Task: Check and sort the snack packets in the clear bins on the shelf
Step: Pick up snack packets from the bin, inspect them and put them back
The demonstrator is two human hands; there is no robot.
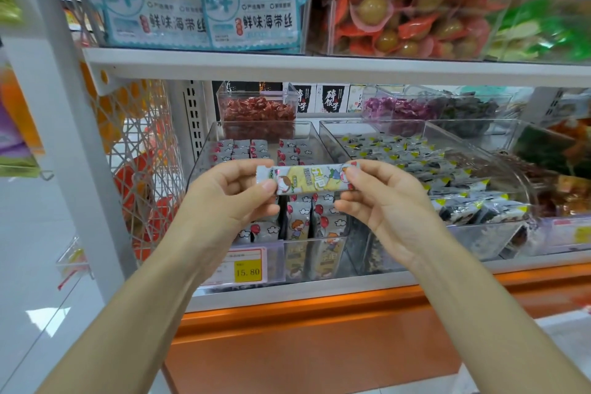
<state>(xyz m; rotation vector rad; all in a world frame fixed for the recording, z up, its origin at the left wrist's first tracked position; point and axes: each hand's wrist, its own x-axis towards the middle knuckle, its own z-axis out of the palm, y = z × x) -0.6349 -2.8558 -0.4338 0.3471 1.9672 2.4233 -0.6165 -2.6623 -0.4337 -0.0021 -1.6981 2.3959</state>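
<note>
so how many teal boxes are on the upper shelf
2. Both on the upper shelf, far left: left box and right box, side by side. More may hide behind them.

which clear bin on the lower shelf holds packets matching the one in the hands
The front-left bin, just behind the held packet: its balloon-and-cartoon packets match it. The bin to its right holds dark packets with yellow corners.

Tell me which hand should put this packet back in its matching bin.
Left, probably: the left hand pinches the packet directly above the matching bin; the right hand sits over the neighbouring bin.
</note>
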